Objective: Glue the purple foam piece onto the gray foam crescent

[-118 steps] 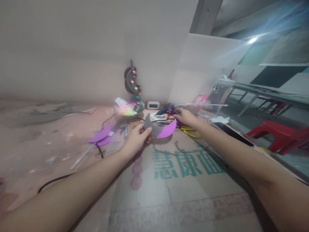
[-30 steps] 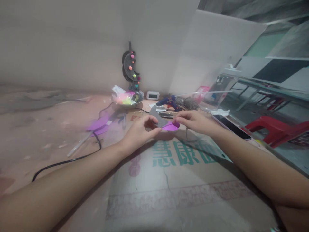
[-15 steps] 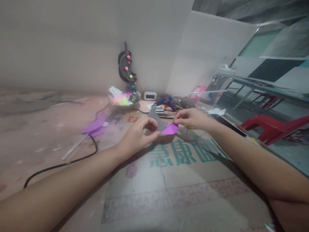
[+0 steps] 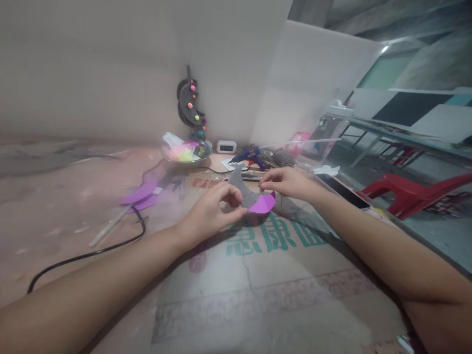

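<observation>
Reaching out over the desk (image 4: 73,206), both bare forearms stretch away from the person toward a small craft piece held above a flattened cardboard sheet (image 4: 265,275) with green printed characters. The left hand (image 4: 208,211) pinches the near edge of the grey felt crescent (image 4: 243,189), thumb and fingers pressed together on it. The right hand (image 4: 285,183) meets it from the other side, its fingertips closed on the felt just above the purple foam piece (image 4: 263,204), which sits against the underside of the grey one. The two pieces are lifted slightly off the cardboard, between the hands.

Left of the hands, a black cable (image 4: 92,253) snakes across the desk, and a clear glue stick (image 4: 108,226) lies beside some purple foam scraps (image 4: 142,195). Just beyond the hands sits a blue glue gun (image 4: 248,156), with a ball of twine (image 4: 283,157) close beside it. Farther back stands a clear bowl (image 4: 184,153) of bright pompoms, a small white clock (image 4: 226,146), and a dark crescent ornament (image 4: 190,108) dotted with coloured balls, leaning against the wall. A dark phone (image 4: 341,189) lies along the right edge of the desk, and a red plastic chair (image 4: 413,194) stands well apart on the floor beyond.
</observation>
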Tool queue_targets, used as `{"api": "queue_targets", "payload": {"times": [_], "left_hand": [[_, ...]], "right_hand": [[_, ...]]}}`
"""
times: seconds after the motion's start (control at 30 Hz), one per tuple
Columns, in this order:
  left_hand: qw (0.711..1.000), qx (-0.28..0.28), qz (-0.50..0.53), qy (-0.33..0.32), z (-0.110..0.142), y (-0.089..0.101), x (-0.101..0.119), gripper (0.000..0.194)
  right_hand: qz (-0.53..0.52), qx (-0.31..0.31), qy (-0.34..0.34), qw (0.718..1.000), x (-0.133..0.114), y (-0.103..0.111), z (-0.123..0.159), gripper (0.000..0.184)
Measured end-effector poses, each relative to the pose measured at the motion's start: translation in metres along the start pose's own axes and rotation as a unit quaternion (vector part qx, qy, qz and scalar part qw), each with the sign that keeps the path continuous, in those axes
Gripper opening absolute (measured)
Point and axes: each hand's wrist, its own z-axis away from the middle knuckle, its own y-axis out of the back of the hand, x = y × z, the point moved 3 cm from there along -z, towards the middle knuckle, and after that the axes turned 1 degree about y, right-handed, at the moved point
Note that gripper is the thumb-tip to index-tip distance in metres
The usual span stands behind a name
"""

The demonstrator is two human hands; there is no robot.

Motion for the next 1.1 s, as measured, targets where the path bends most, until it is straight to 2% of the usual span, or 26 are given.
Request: {"api": "queue_targets", "payload": {"times": [0.17,0.3,0.33,0.4,0.47,0.5,0.53,0.57,0.67,0.73,0.8,0.9,1.0,1.1], "left_hand": [[1.000,-0.003,0.024,0.012,0.001,-0.001,0.005,0.015],[0.998,0.005,0.058,0.035,0.001,-0.003,0.001,0.016],[0.996,0.013,0.072,0.048,0.001,-0.003,-0.002,0.017],[0.991,0.042,0.100,0.084,-0.001,-0.001,-0.010,0.019],[0.981,0.088,0.118,0.126,-0.004,0.003,-0.017,0.022],[0.976,0.110,0.124,0.144,-0.005,0.006,-0.020,0.024],[0.971,0.128,0.129,0.158,-0.006,0.008,-0.022,0.025],[0.967,0.140,0.134,0.167,-0.007,0.010,-0.023,0.025],[0.963,0.152,0.144,0.172,-0.008,0.012,-0.022,0.026],[0.964,0.148,0.144,0.168,-0.008,0.012,-0.020,0.026],[0.967,0.142,0.138,0.162,-0.007,0.010,-0.019,0.025],[0.976,0.124,0.118,0.137,-0.006,0.007,-0.017,0.022],[0.985,0.096,0.101,0.099,-0.005,0.003,-0.018,0.020],[0.982,0.099,0.138,0.078,-0.006,0.002,-0.021,0.028]], "right_hand": [[-0.015,0.043,-0.006,0.999,-0.001,-0.006,-0.001,0.021],[0.003,0.053,0.000,0.999,0.009,-0.011,-0.006,0.023],[0.005,0.075,0.011,0.997,0.012,-0.009,-0.007,0.026],[-0.009,0.162,0.039,0.986,0.017,0.000,-0.009,0.032],[-0.052,0.265,0.054,0.961,0.020,0.012,-0.007,0.032],[-0.084,0.292,0.047,0.952,0.020,0.015,-0.005,0.031],[-0.119,0.290,0.031,0.949,0.019,0.015,-0.004,0.033],[-0.152,0.261,0.007,0.953,0.017,0.012,-0.003,0.038],[-0.211,0.081,-0.070,0.972,0.005,-0.014,0.002,0.058],[-0.244,0.002,-0.093,0.965,-0.005,-0.033,0.007,0.062],[-0.305,0.010,-0.092,0.948,-0.009,-0.044,0.009,0.055],[-0.381,0.072,-0.077,0.918,-0.005,-0.051,0.009,0.042],[-0.399,0.092,-0.064,0.910,0.002,-0.054,0.008,0.033],[-0.398,0.142,-0.054,0.905,0.003,-0.054,0.009,0.029]]}}
